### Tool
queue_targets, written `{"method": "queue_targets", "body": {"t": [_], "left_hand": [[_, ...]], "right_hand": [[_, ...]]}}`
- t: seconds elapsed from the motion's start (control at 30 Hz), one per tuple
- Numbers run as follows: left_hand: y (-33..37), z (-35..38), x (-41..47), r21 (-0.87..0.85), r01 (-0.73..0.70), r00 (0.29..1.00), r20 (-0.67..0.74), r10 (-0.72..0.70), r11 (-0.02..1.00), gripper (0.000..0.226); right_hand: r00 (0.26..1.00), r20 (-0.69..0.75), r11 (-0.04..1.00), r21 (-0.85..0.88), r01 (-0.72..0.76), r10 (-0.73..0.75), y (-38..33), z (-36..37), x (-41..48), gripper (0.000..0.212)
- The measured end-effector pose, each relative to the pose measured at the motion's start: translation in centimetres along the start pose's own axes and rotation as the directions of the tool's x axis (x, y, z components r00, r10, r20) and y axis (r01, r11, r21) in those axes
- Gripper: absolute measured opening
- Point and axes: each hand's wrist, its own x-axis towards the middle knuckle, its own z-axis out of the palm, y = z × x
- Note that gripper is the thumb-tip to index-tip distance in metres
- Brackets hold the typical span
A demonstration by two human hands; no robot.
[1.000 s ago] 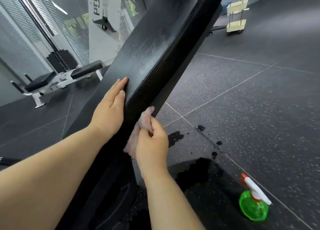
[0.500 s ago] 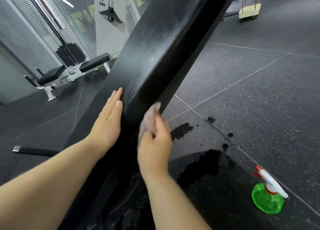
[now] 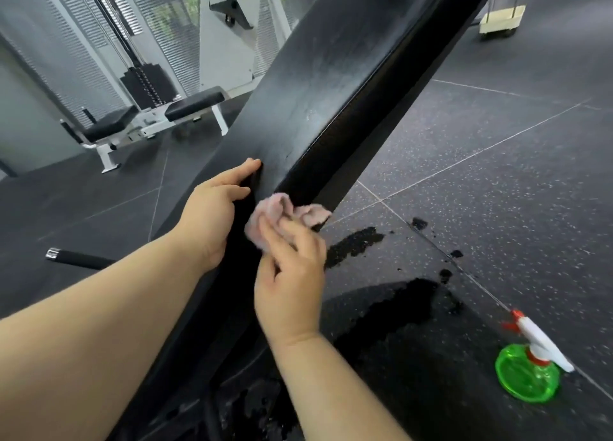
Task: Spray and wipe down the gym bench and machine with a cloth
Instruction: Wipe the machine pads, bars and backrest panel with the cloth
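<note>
A long black padded bench (image 3: pixel 331 85) slants from lower left to upper right across the view, its top faintly streaked. My left hand (image 3: pixel 212 215) rests flat on the pad's near end, fingers straight. My right hand (image 3: pixel 290 275) grips a crumpled pink cloth (image 3: pixel 285 212) and presses it against the pad's right side edge. A green spray bottle (image 3: pixel 527 371) with a white and red trigger head stands on the floor at the lower right, apart from both hands.
Dark wet patches (image 3: pixel 391 304) spread over the speckled black floor beside the bench. A white cable machine with a second black bench (image 3: pixel 156 115) stands at the back left. A black bar handle (image 3: pixel 79 258) juts out at left. A cream cart (image 3: pixel 501 19) is far right.
My right hand has slid the cloth up along the bench's side edge and spread it out. My left hand stays on the pad. The camera view has shifted slightly.
</note>
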Motion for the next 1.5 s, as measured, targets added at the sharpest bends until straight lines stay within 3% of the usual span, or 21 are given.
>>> {"method": "queue_targets", "body": {"t": [0.1,0.27,0.4,0.53,0.63,0.7,0.73,0.8,0.87,0.93,1.07,1.17,1.3,1.37,1.4,1.5], "left_hand": [[-1.2,-1.0,-1.5,0.1,-0.024,0.997,-0.07,0.031,0.995,0.055],[-3.1,-2.5,-3.0,0.135,-0.023,0.997,-0.063,0.032,0.991,0.052],[-3.1,-2.6,-2.9,0.102,-0.003,0.997,-0.07,0.01,0.995,0.052],[-3.1,-3.1,-2.5,0.005,0.04,0.999,-0.021,-0.04,0.999,0.051],[-3.1,-3.5,-2.2,-0.075,0.065,0.998,-0.001,-0.065,0.995,0.05],[-3.4,-3.7,-2.2,-0.047,0.039,0.999,0.023,-0.038,0.998,0.051],[-3.6,-3.8,-2.2,-0.026,0.033,0.999,0.033,-0.032,0.999,0.052],[-3.8,-3.7,-2.3,-0.021,0.044,0.999,0.027,-0.044,0.999,0.054],[-3.9,-3.5,-2.1,-0.027,0.05,0.999,0.01,-0.05,0.998,0.054],[-3.7,-3.3,-2.2,-0.03,0.062,0.998,0.003,-0.062,0.998,0.054],[-4.0,-3.1,-2.4,-0.035,0.027,1.0,0.006,-0.027,0.999,0.054],[-4.6,-3.5,-1.9,-0.042,-0.005,1.0,0.016,0.006,0.999,0.053],[-5.4,-4.3,-1.1,-0.037,-0.012,0.998,0.058,0.014,0.999,0.053],[-5.6,-4.3,-1.1,-0.046,-0.006,0.999,0.042,0.008,0.999,0.052],[-5.7,-4.3,-1.0,-0.041,-0.011,0.999,0.036,0.012,0.999,0.052],[-5.4,-4.1,-1.1,-0.029,-0.031,0.998,0.06,0.032,0.999,0.054]], "right_hand": [[0.99,0.138,1.0,0.022,-0.014,0.011,-1.4,-0.1,-3.3,0.043],[0.985,-0.16,0.99,0.131,-0.046,0.067,-1.0,-4.6,7.2,0.036],[0.991,-0.133,1.0,0.019,-0.013,0.016,-1.0,-2.1,6.9,0.048],[0.994,0.097,0.994,-0.094,0.058,-0.049,0.0,0.6,-3.4,0.049],[0.96,0.268,0.994,-0.054,0.097,-0.079,-0.3,0.2,-7.3,0.043],[0.986,0.166,1.0,0.014,0.013,-0.016,-0.6,-1.1,-5.2,0.038],[0.993,0.063,0.993,0.066,-0.1,0.096,-0.8,-1.9,-2.8,0.038],[0.942,-0.103,0.937,0.181,-0.298,0.32,-1.0,-3.6,3.3,0.044],[0.914,-0.115,0.908,0.211,-0.362,0.39,-0.8,-4.0,7.7,0.053],[0.919,-0.064,0.909,0.187,-0.371,0.388,-1.1,-2.6,7.3,0.057],[0.975,-0.017,0.973,0.064,-0.221,0.223,-1.0,0.6,-2.0,0.063],[0.979,0.118,0.985,0.018,-0.17,0.166,-1.1,0.9,-6.1,0.051],[0.891,-0.028,0.874,0.21,-0.438,0.454,-2.1,-2.5,-0.5,0.047],[0.898,-0.072,0.882,0.234,-0.408,0.435,-1.2,-4.1,4.4,0.048],[0.908,-0.025,0.872,0.29,-0.395,0.419,-1.3,-4.2,6.0,0.051],[0.955,0.059,0.944,0.144,-0.298,0.292,-1.8,-1.6,2.7,0.053]]}}
